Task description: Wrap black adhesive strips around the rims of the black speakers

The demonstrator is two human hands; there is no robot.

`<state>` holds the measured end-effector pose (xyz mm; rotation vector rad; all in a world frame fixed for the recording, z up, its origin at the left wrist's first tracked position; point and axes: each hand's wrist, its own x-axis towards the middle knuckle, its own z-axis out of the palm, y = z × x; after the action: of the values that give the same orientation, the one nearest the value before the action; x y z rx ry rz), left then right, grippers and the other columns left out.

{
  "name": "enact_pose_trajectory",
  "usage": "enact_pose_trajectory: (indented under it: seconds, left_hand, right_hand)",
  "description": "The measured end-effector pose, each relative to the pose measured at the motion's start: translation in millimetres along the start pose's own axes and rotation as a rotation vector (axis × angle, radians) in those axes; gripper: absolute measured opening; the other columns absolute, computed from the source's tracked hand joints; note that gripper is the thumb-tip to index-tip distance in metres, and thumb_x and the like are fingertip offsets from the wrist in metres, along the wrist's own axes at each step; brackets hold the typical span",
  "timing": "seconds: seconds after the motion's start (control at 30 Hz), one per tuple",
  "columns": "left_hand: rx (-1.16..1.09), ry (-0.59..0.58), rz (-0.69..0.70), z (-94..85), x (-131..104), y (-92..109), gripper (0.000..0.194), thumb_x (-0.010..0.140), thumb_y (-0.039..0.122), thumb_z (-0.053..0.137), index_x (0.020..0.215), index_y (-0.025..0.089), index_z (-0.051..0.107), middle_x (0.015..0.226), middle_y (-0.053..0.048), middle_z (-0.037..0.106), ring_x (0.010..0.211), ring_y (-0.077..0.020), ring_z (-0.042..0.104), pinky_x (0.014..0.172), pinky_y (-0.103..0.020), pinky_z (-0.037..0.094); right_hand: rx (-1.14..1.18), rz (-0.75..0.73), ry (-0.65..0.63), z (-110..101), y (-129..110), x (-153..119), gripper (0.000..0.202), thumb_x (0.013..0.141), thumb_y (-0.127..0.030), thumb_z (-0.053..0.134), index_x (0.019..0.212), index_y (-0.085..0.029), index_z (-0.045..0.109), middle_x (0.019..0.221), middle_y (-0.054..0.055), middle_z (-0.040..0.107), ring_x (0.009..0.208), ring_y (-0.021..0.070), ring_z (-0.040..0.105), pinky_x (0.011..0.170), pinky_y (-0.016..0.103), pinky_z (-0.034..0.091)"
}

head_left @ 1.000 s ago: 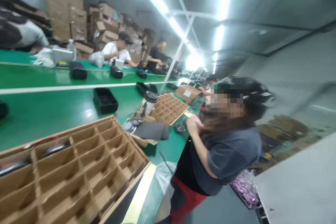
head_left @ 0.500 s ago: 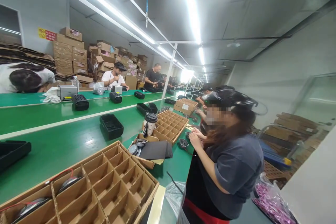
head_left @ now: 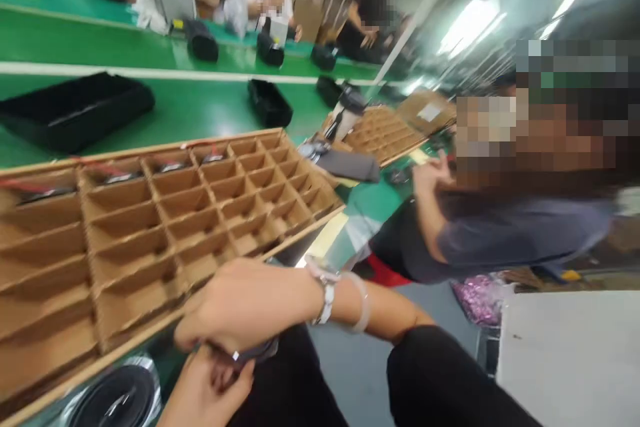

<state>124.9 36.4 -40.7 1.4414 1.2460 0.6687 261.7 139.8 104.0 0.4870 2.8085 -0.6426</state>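
Both my hands are low in the view, close together over my lap, at the near edge of the partitioned cardboard tray [head_left: 95,250]. My right hand [head_left: 230,303], with a watch and a bracelet on its wrist, is closed over a small dark piece [head_left: 263,350] with a bright spot, too blurred to name. From below, my left hand [head_left: 205,387] curls its fingers round the same piece. A round black speaker [head_left: 115,400] with a silvery rim lies left of my hands, beside the tray. Several speakers with red wires [head_left: 120,177] sit in the tray's far row.
Black plastic housings [head_left: 75,110] stand on the green bench [head_left: 200,100] behind the tray. A cup [head_left: 345,113] and a second partitioned tray [head_left: 383,133] are farther right. A co-worker [head_left: 520,233] sits close on my right; other people work across the bench.
My view has tipped downward and turned, with motion blur. My two hands, the round speaker and more of the near tray have come into view.
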Motion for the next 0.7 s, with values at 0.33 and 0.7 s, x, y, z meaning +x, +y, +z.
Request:
enact_pose_trajectory:
  seconds: [0.33,0.7]
  left_hand:
    - [0.043,-0.112,-0.202,-8.2,-12.3,7.7,0.029,0.075,0.038,0.063,0.056,0.017,0.057,0.047,0.000,0.054,0.045,-0.0141,0.050,0.043,-0.023,0.034]
    - [0.072,-0.125,-0.252,-12.1,-14.7,8.3,0.020,0.074,0.029,0.064,0.057,0.018,0.059,0.057,-0.003,0.063,0.060,-0.0202,0.061,0.051,-0.026,0.044]
  right_hand:
    - [0.106,-0.166,0.341,34.0,16.8,5.8,0.019,0.085,-0.011,0.046,0.084,-0.015,0.065,0.097,-0.002,0.052,0.078,0.0046,0.039,0.059,0.022,0.023]
    - [0.114,-0.194,0.362,41.0,13.1,5.8,0.031,0.077,-0.005,0.038,0.090,-0.017,0.063,0.097,-0.004,0.052,0.076,0.0057,0.035,0.062,0.024,0.025]
